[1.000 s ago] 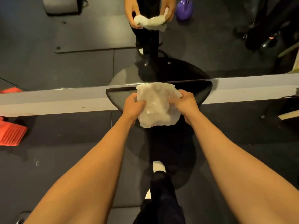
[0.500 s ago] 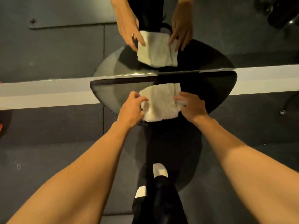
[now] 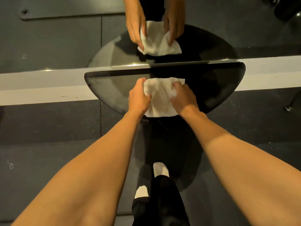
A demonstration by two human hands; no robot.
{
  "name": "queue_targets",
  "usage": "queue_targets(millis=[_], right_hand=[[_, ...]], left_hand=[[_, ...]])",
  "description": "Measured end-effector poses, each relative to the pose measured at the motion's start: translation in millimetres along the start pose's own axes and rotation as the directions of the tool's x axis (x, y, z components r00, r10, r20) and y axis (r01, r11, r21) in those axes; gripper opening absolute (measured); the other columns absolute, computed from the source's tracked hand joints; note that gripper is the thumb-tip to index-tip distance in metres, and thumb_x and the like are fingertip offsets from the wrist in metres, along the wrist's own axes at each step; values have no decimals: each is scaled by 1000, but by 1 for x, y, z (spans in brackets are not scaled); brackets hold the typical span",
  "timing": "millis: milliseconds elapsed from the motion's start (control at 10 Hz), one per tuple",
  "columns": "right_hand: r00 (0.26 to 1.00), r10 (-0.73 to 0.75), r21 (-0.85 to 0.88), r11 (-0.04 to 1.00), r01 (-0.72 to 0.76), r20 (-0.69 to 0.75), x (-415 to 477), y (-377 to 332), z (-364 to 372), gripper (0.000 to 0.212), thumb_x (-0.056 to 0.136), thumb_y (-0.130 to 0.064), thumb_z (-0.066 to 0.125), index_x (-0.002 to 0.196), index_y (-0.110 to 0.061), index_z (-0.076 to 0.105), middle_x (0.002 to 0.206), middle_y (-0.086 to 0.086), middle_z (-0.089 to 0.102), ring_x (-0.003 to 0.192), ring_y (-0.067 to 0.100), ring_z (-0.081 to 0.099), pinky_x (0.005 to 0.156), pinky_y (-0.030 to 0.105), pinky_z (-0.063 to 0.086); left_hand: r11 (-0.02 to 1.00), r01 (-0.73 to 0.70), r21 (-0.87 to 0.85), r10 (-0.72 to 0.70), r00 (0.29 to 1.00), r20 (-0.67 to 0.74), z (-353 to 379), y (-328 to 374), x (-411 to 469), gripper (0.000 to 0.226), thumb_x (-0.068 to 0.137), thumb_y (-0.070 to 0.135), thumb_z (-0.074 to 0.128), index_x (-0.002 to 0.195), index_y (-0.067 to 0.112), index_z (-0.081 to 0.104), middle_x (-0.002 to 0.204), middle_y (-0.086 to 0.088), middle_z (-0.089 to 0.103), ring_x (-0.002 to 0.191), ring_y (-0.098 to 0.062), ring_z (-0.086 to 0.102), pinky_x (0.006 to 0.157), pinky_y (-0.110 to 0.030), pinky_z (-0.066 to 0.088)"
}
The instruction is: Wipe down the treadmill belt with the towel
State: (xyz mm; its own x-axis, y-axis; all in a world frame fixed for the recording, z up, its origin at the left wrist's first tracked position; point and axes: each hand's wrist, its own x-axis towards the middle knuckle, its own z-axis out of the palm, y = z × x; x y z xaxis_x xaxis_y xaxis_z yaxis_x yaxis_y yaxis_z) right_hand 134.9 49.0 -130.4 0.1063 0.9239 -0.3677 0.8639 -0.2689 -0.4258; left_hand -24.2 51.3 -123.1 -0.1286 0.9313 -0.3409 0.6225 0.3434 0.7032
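Wiping step, apparently starting: left hand (image 3: 138, 98) and right hand (image 3: 184, 97) grip the towel (image 3: 161, 100) on the dark surface (image 3: 211, 88). Next, push it across under pressure.

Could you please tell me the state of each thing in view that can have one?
towel: crumpled, gripped at both side edges.
left hand: fingers curled, gripping the towel's left edge.
right hand: fingers curled, gripping the towel's right edge.
mirror: reflecting both hands and the towel.
dark glossy surface: half-round, butted against the mirror, under the towel; contact unclear.
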Motion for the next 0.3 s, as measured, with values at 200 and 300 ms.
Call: queue_targets(millis=[200,300], right_hand=[[995,-80,-124,988,87,60,0,1,4,42,97,-23,42,138,-36,44,135,7,39,121,29,42,94,39,42],[996,-55,-166,984,65,64,-10,1,-6,42,96,-26,46,138,-34,44,134,7,37,119,30,41,92,41,43]], left_hand=[[909,-222,352,197,975,107,2,-6,-1,58,91,13,59,143,24,38,123,-11,42,108,-31,50,83,-40,45],[859,-204,469,139,976,170,-5,-12,-11,55,95,26,56,146,29,35,126,-11,40,113,-32,45,84,-46,47]])
